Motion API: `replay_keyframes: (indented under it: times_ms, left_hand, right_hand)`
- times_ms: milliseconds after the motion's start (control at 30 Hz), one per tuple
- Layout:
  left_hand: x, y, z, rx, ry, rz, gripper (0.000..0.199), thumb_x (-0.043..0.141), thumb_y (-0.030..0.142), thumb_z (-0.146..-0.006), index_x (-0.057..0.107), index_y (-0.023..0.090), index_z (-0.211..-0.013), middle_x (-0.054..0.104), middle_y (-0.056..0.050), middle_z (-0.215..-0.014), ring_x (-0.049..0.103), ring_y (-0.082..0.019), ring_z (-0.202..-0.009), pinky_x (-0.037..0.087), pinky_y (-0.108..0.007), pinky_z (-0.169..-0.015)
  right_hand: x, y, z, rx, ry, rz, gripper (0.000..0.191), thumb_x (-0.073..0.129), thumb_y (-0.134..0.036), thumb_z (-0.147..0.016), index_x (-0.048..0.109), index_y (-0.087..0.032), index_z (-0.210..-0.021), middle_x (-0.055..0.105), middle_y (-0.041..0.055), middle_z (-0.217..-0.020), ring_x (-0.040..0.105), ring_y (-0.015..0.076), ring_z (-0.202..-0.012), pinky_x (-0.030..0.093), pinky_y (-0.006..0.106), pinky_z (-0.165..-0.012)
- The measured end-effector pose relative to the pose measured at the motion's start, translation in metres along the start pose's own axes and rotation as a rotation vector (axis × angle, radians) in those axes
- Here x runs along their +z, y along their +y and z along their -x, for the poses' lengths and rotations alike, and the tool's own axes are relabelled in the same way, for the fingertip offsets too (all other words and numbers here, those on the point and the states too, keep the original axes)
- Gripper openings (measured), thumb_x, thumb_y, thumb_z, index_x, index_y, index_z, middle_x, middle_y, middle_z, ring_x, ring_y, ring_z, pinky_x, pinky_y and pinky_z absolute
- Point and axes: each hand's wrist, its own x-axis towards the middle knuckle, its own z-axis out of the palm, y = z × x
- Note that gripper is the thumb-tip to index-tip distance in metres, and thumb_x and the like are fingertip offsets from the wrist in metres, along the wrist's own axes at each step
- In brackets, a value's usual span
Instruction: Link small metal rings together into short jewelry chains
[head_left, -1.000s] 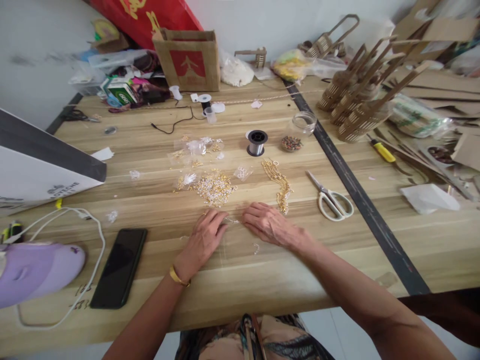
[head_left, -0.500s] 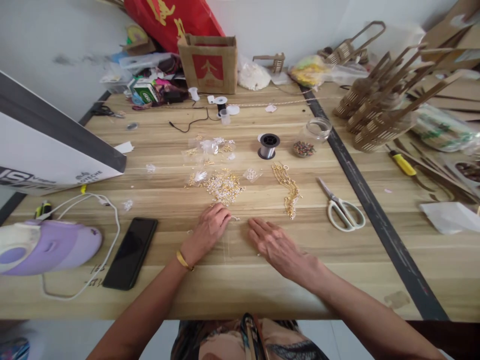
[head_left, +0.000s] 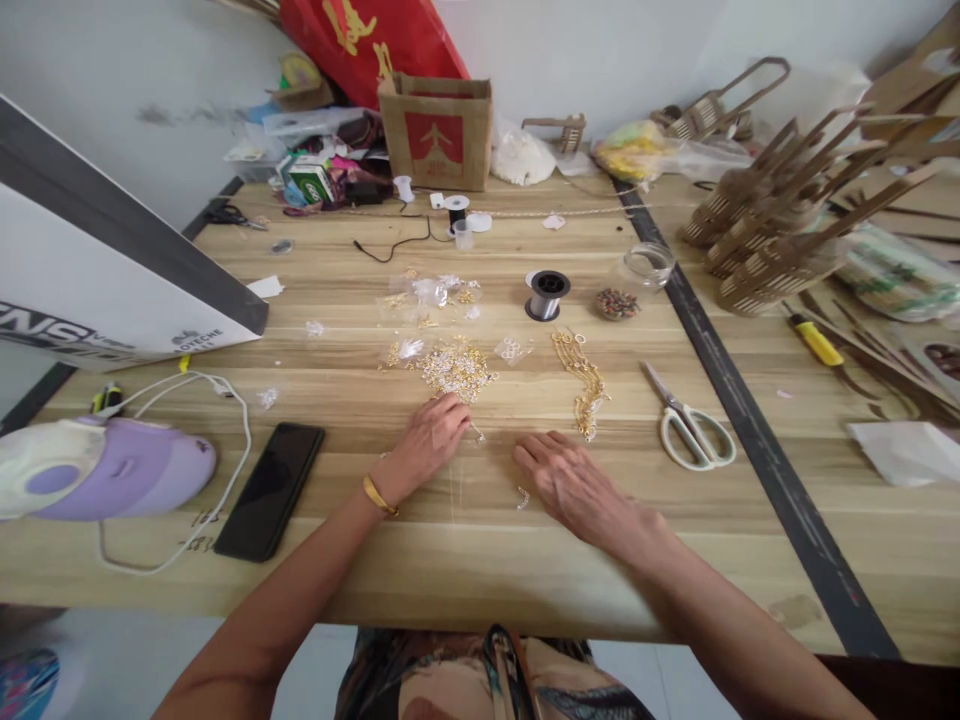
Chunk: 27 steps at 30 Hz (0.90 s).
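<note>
Tabletop, pale wood-grain, bears the whole layout; the view has swung slightly left, so fixed items sit further right in the frame than one second ago. Right hand: palm down, fingers close together and bent, near the table; underside hidden, cannot tell if anything is held. It was then up beside the left hand, with a chain between them; a wider gap now separates the two. Left hand: fingers curled close together, tips at one end of that chain; cannot tell whether pinched or merely pressed. White-handled scissors lie right of the gold chains, unmoved. Heap of gold and clear-white small findings sits just beyond the left hand.

Silvery short chain: thin, links too small to resolve, now slanting away from the left fingertips toward the gap between hands; earlier it ran nearly straight across. Second short chain piece: silvery, slightly curved, lying just beside the right hand, mostly covered half a second ago.
</note>
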Motion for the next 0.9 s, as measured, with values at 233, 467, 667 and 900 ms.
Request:
replay_keyframes:
  times_ms: [233, 467, 667, 900]
  left_hand:
    - [0.002, -0.006, 0.003, -0.016, 0.018, 0.026, 0.019, 0.043, 0.020, -0.092, 0.060, 0.016, -0.084, 0.057, -0.004, -0.086, 0.052, -0.017, -0.083, 0.043, -0.030, -0.076]
    - [-0.001, -0.009, 0.004, -0.036, 0.010, 0.048, 0.021, 0.044, 0.020, -0.092, 0.060, 0.016, -0.079, 0.057, -0.004, -0.085, 0.052, -0.017, -0.081, 0.043, -0.030, -0.075]
    - [-0.001, -0.014, 0.007, -0.019, 0.040, 0.075, 0.022, 0.042, 0.019, -0.093, 0.059, 0.016, -0.080, 0.055, -0.004, -0.084, 0.051, -0.017, -0.080, 0.042, -0.031, -0.075]
    - [0.000, -0.021, 0.009, 0.003, 0.031, 0.091, 0.020, 0.042, 0.019, -0.092, 0.060, 0.016, -0.083, 0.055, -0.004, -0.085, 0.051, -0.018, -0.082, 0.043, -0.032, -0.077]
  right_hand:
    - [0.017, -0.002, -0.020, -0.162, 0.005, -0.042, 0.036, 0.045, -0.002, -0.084, 0.052, -0.011, -0.119, 0.041, 0.0156, -0.141, 0.031, 0.0249, -0.135, 0.029, 0.047, -0.110]
    - [0.016, -0.001, -0.021, -0.173, -0.027, -0.116, 0.045, 0.046, -0.002, -0.083, 0.048, -0.011, -0.127, 0.051, 0.0129, -0.134, 0.029, 0.0235, -0.136, 0.029, 0.048, -0.110]
    - [0.001, 0.007, -0.024, -0.153, -0.018, -0.170, 0.026, 0.046, -0.005, -0.085, 0.059, -0.013, -0.105, 0.061, 0.0142, -0.116, 0.045, 0.0230, -0.124, 0.035, 0.046, -0.106]
    - [0.006, 0.015, -0.031, -0.132, 0.059, -0.211, 0.025, 0.041, -0.010, -0.091, 0.057, -0.015, -0.110, 0.057, 0.0123, -0.126, 0.045, 0.0229, -0.125, 0.038, 0.047, -0.105]
